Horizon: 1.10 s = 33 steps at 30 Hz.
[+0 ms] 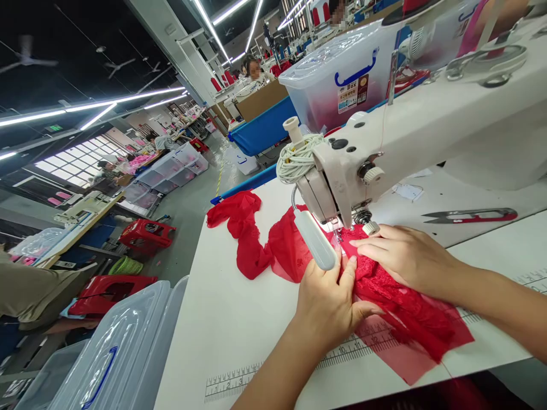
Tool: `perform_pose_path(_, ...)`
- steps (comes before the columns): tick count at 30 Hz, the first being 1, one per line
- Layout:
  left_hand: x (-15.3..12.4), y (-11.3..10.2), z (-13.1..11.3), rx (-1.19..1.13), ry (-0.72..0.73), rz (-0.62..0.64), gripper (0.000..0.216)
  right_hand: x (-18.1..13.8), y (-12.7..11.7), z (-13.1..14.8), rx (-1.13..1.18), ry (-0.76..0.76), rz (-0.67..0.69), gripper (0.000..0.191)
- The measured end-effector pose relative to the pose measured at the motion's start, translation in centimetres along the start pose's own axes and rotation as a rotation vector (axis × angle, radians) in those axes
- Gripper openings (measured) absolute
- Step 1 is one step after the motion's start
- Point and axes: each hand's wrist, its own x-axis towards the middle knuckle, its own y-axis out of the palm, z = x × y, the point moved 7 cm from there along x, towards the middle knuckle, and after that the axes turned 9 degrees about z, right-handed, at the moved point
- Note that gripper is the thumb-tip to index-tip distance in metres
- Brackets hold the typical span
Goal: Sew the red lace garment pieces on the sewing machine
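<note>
A white sewing machine (342, 165) stands over the table, its needle and presser foot (338, 234) down at red lace fabric (384, 285). My left hand (327, 299) lies on the near side of the fabric, fingers stretched toward the presser foot and thumb spread to the right. On the right side, my right hand (405, 259) has its fingers together on the lace close to the needle; its thumb is hidden. Sheer red cloth (284, 247) trails to the left behind the foot. A slim lamp (316, 239) hangs partly in front of the left fingertips.
Red-handled thread snips (470, 216) lie right of the machine head. Printed ruler scales (231, 384) run along the table's near edge. Lidded plastic boxes (123, 341) stand at lower left; another plastic box (337, 74) is behind the machine. Co-workers sit at farther machines.
</note>
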Motion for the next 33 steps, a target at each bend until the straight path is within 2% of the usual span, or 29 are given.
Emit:
perform_pose_path(7, 0.2, -0.3, 0.1, 0.071, -0.037, -0.035, 0.084, 0.4, 0.0, 0.0, -0.055, 0.054, 0.02, 0.025)
perform_pose_path(14, 0.3, 0.3, 0.4, 0.105, -0.069, 0.018, 0.08, 0.8, 0.5, -0.7, -0.021, 0.082, 0.039, 0.024)
perform_pose_path(22, 0.5, 1.2, 1.0, 0.094, -0.111, 0.032, 0.076, 1.0, 1.2, -1.3, -0.063, 0.096, 0.04, 0.038)
perform_pose_path(27, 0.3, 1.2, 1.7, 0.014, -0.131, 0.117, 0.065, 1.0, 1.5, -1.5, -0.029, 0.077, 0.037, 0.045)
perform_pose_path(29, 0.3, 0.9, 2.9, -0.066, -0.239, 0.162, 0.052, 1.0, 1.3, -1.5, -0.013, 0.067, 0.033, 0.045)
perform_pose_path(31, -0.2, 0.9, 5.7, -0.114, -0.494, 0.22, 0.042, 1.0, 1.3, -1.5, 0.008, 0.066, 0.056, 0.046)
perform_pose_path(33, -1.0, 1.1, 9.0, -0.088, -0.743, 0.296, 0.042, 1.0, 1.2, -1.5, 0.029, 0.069, 0.064, 0.047)
